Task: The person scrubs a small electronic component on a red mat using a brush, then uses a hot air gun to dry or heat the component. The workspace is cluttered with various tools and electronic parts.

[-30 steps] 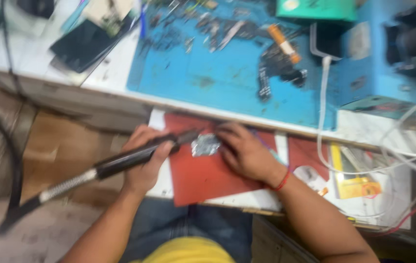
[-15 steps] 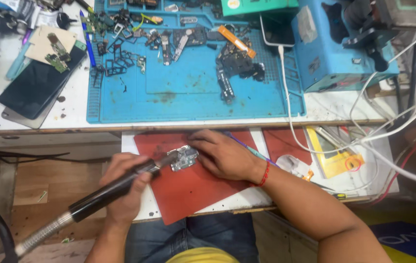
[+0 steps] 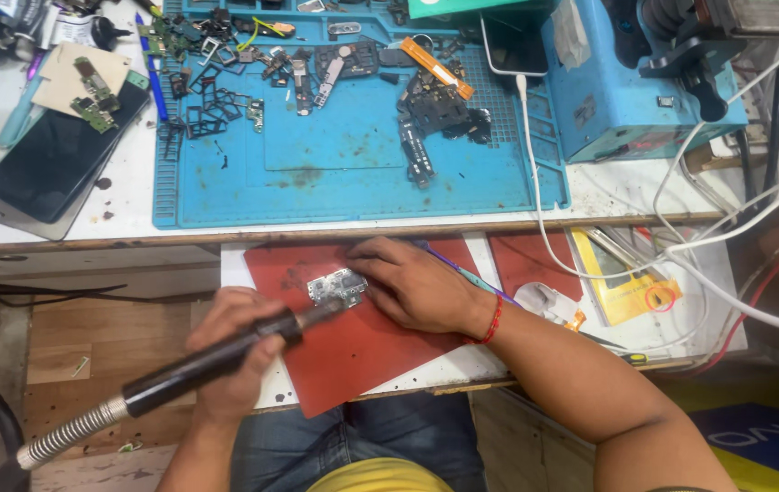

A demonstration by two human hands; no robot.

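Note:
My left hand (image 3: pixel 230 351) grips a long black hot-air handpiece (image 3: pixel 198 364) with a ribbed metal hose at its rear. Its nozzle points at a small silver circuit board (image 3: pixel 335 287) lying on a red mat (image 3: pixel 353 346). My right hand (image 3: pixel 412 287) presses down on the board's right edge, fingers spread over it; a red thread band circles that wrist.
A blue work mat (image 3: pixel 353 155) above holds several small phone parts, a flex cable and tools. A dark phone (image 3: pixel 52 155) lies at upper left, a blue machine (image 3: pixel 626 82) at upper right. White cables (image 3: pixel 535 191) cross the right side. A yellow card (image 3: pixel 626 282) sits right.
The view has steadied and shifted so the bench sits further right and lower. Both hands stay at the board, the nozzle tip now close against its lower edge.

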